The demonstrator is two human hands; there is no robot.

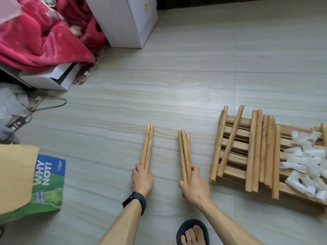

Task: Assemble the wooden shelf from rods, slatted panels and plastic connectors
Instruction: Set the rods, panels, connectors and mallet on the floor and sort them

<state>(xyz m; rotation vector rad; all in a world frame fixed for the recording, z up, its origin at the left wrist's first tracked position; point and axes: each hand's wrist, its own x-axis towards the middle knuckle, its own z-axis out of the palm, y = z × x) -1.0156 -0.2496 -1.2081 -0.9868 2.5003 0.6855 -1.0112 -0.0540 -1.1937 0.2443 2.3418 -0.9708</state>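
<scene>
My left hand (142,179) grips the near ends of a small bundle of wooden rods (148,145) that points away from me over the floor. My right hand (192,184) holds a second bundle of rods (184,152) beside it, a hand's width to the right. Further right lies a stack of slatted panels (233,156) with several loose rods (254,149) across it. A heap of white plastic connectors (304,161) sits on the panels' right part.
A green and blue printed bag (47,183) with a tan envelope lies at the left. A red blanket (39,38), a white box (53,78) and a white cabinet (123,20) stand at the back left. My sandalled foot (192,232) is at the bottom edge.
</scene>
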